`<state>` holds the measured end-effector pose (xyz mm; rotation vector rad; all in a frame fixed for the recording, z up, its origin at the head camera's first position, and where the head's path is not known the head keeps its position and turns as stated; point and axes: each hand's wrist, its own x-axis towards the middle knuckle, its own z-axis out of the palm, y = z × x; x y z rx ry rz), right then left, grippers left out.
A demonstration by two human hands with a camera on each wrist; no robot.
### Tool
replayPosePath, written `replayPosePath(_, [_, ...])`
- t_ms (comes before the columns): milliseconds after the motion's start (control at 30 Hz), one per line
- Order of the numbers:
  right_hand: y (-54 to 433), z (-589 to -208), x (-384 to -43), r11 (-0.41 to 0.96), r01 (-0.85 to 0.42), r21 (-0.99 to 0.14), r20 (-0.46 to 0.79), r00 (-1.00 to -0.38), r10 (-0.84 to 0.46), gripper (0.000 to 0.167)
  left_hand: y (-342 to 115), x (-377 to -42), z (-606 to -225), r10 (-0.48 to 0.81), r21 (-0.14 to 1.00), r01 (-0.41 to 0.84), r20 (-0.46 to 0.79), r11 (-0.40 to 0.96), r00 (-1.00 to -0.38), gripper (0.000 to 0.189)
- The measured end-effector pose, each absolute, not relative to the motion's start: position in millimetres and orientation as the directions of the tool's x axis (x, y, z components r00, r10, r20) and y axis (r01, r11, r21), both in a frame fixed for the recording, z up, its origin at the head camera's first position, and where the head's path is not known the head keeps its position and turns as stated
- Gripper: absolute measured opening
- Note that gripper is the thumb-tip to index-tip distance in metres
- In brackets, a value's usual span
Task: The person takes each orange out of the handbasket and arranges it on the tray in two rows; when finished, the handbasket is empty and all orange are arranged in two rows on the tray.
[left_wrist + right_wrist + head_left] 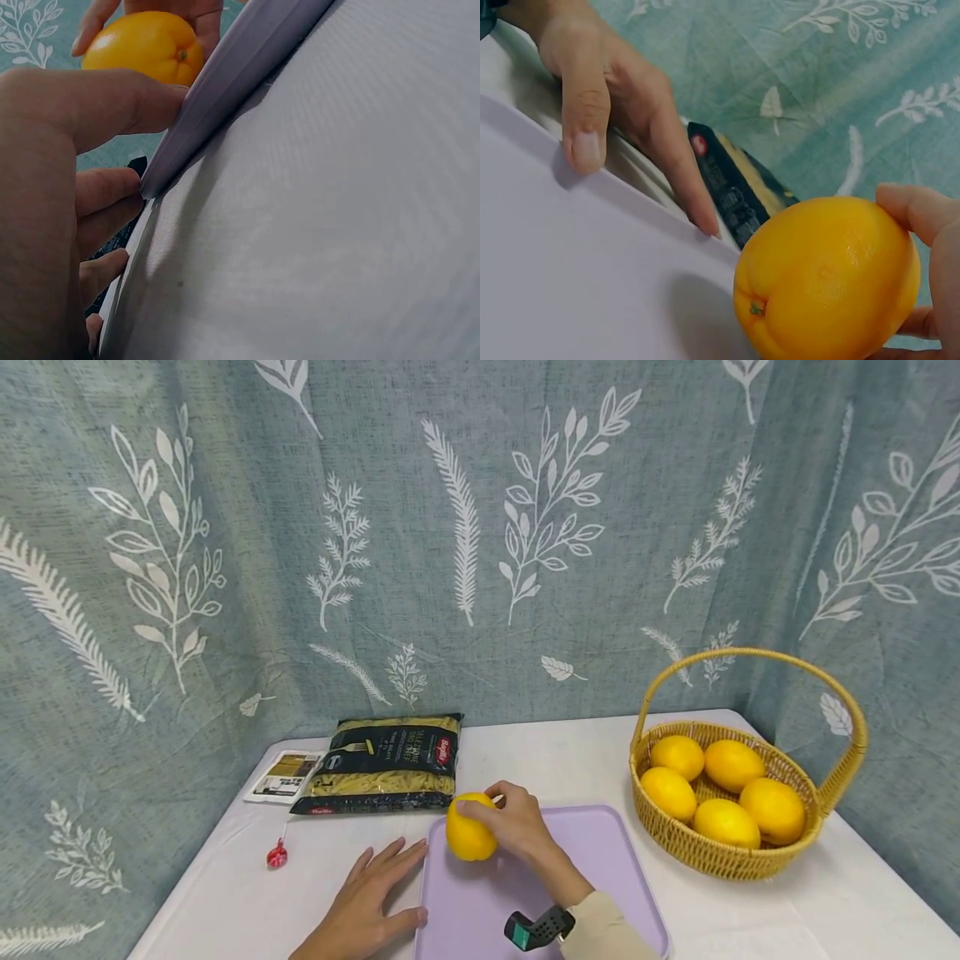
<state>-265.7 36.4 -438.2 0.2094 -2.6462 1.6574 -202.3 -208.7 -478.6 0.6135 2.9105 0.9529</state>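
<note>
A yellow-orange orange (469,833) is gripped between the thumb and fingers of my right hand (517,822). It is over the far left part of a lilac tray (570,839), and its shadow falls on the tray in the right wrist view. The stem spot on the orange (832,277) faces the tray side there. My left hand (375,897) lies beside the tray with fingers spread and fairly straight. In the left wrist view, the thumb and a fingertip of the left hand (97,112) touch the tray's rim (202,112).
To the right stands a wicker basket (697,858) with a tall handle, holding several oranges (726,823). Behind the left hand lie a pasta bag (390,764) and a white packet (281,779). A red lollipop (277,856) is at left. A patterned curtain (480,677) borders the table.
</note>
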Motion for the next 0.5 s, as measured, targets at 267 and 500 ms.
replayPosePath(267, [26,-440,-265,0.445,-0.093,-0.891,0.055,-0.994,-0.098,0.056,-209,-202,-478,0.371,0.589,0.342,0.076,0.732,-0.926,0.083])
replayPosePath(500, [18,-443,-267,0.453,-0.046,-0.89,0.022,-0.998,-0.058,0.058,-209,-202,-478,0.368,0.59,0.352,0.099,0.727,-0.925,0.082])
